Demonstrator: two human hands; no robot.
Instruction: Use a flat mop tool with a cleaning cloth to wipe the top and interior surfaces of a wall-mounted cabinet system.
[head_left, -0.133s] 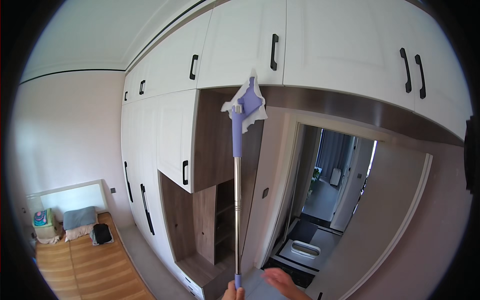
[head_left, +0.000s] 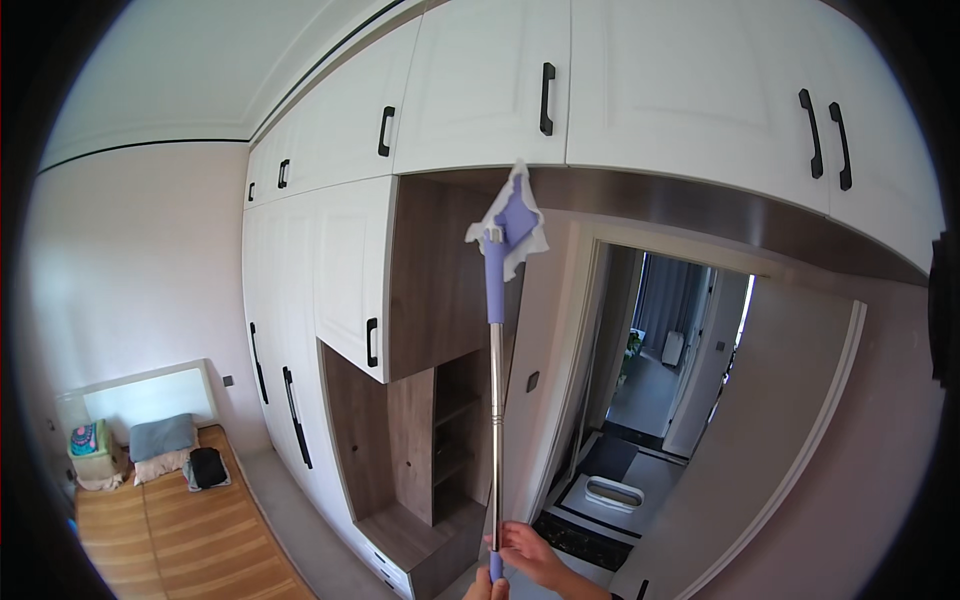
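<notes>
A flat mop (head_left: 497, 380) stands nearly upright before me, with a steel pole, a purple neck and a tilted purple head (head_left: 517, 222). White cloth (head_left: 540, 240) wraps the head, its ragged corners sticking out. In the view, the head overlaps the lower edge of the white upper cabinets (head_left: 480, 110); whether it touches them I cannot tell. My left hand (head_left: 486, 588) is closed round the purple grip at the pole's lower end. Just above it, my right hand (head_left: 530, 555) has its fingers round the steel pole, partly hidden behind it.
Brown open shelving (head_left: 410, 440) stands below the cabinets. To the right, an open door (head_left: 745, 410) and its doorway lead to a hall with a white oval-shaped object (head_left: 613, 495) on the floor. A bed (head_left: 190, 520) with pillows is at the lower left.
My right hand has come left from open air onto the pole. The mop has shifted right, and its head sits slightly lower.
</notes>
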